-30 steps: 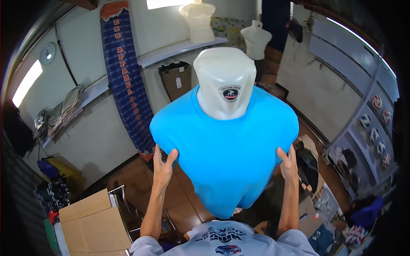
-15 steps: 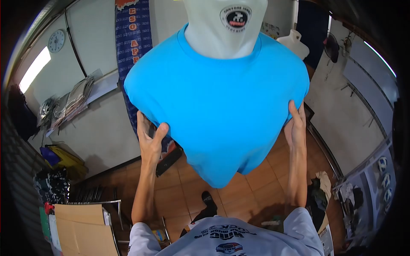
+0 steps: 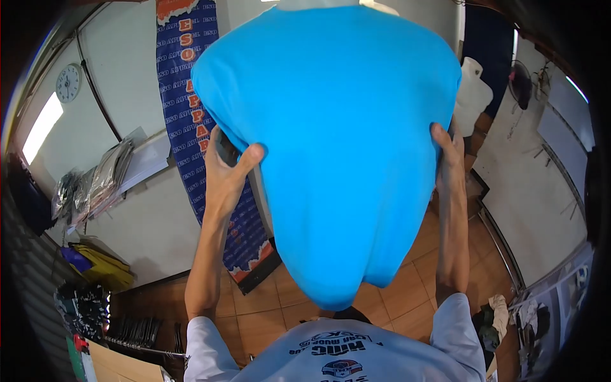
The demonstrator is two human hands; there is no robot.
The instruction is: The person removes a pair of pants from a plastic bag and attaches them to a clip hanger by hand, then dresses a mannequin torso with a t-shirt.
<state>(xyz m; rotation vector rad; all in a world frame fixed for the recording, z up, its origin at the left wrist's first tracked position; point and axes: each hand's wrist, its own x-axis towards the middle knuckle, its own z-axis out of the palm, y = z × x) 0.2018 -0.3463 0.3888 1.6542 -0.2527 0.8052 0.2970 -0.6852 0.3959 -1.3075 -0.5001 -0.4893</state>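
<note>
A bright blue T-shirt point(image 3: 337, 146) fills the middle of the view, worn on a white mannequin whose neck point(image 3: 318, 4) only just shows at the top edge. At the shirt's left side, my left hand point(image 3: 226, 172) has its thumb on the front of the fabric and its fingers around behind, below the sleeve. My right hand point(image 3: 450, 153) grips the opposite side in the same way, thumb forward, with most of its fingers hidden. The shirt's hem hangs loose and folded below my hands.
Behind the shirt stands a dark blue printed banner point(image 3: 191, 95). A second white mannequin point(image 3: 474, 95) is at the right. Plastic-wrapped garments point(image 3: 105, 178) lie on a wall shelf at left, above a clothes rack point(image 3: 143, 344). Tiled floor point(image 3: 407, 274) lies below.
My view has tilted lower and closer to the shirt, so the mannequin's neck logo is out of sight. Both hands stay at the shirt's sides and appear slightly higher. More of the banner shows.
</note>
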